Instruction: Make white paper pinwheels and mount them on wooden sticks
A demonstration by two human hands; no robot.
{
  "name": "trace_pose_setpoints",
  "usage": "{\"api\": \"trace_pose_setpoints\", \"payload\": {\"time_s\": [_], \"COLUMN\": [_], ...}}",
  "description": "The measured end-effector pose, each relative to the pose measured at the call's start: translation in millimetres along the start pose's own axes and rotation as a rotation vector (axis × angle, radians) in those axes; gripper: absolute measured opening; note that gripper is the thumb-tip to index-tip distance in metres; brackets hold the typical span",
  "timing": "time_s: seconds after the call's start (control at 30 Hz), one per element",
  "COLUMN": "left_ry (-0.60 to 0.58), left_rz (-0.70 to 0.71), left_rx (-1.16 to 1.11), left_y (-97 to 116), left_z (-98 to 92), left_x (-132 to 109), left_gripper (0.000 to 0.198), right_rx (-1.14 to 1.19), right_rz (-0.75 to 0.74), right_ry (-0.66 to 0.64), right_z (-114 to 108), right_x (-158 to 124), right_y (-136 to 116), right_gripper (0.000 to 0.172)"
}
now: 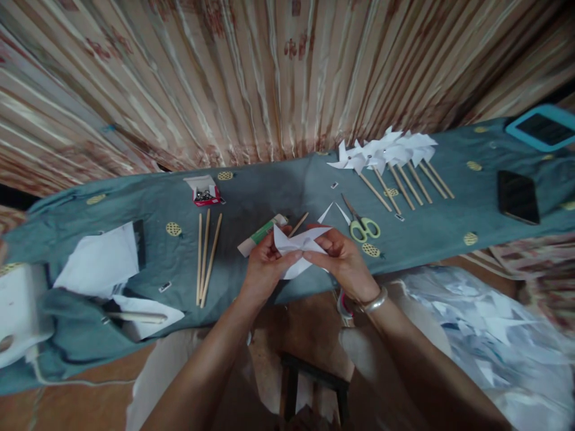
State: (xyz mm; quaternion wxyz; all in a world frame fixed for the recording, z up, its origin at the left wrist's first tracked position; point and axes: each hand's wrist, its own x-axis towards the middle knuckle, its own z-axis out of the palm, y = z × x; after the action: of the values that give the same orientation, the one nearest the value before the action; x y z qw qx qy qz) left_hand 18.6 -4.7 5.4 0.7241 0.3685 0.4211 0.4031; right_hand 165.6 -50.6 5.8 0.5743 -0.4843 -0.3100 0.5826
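matt paper pinwheel, wood sticks, cloth table cover

Dim, warm, low-contrast frame. The light is soft and diffuse, with streaky sheen on the satin curtain from 10 to 2 o'clock. No hard shadows fall on the blue cloth. The folded paper at centre reads brightest and is not blown out. Strong wide-angle distortion bows the cloth and stretches the corners. Detail smears toward 4 and 8 o'clock, while the centre is fairly sharp. The 6 o'clock edge falls into shade.

both hands pinching folded paper
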Motion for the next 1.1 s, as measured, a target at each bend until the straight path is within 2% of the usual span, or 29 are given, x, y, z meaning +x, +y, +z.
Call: {"api": "trace_pose_setpoints", "payload": {"time_s": [0.1, 0.3, 0.67, 1.1], "left_ry": [0.007, 0.018, 0.048, 0.020], "left_rz": [0.009, 0.053, 0.079, 0.064], "left_rx": [0.013, 0.042, 0.097, 0.039], "left_y": [0.4, 0.2, -0.8, -3.3], "left_z": [-1.6, -5.5, -8.4, -6.3], "left_x": [0.8, 4.3, 7.0, 3.9], "left_gripper": [0.061, 0.060, 0.066, 0.063], "right_rx": [0.029, 0.054, 0.010, 0.014], "right_rz": [0.010, -0.018, 0.007, 0.049], "right_ry": [-0.021, -0.072, -0.101, -0.107], "right_z": [-0.8, 0.3, -5.5, -4.4], "right_x": [4.6, 13.5, 22.2, 16.6], "right_y": [2.8, 7.4, 10.2, 3.3], "right_gripper": [0.047, 0.036, 0.043, 0.040]}}
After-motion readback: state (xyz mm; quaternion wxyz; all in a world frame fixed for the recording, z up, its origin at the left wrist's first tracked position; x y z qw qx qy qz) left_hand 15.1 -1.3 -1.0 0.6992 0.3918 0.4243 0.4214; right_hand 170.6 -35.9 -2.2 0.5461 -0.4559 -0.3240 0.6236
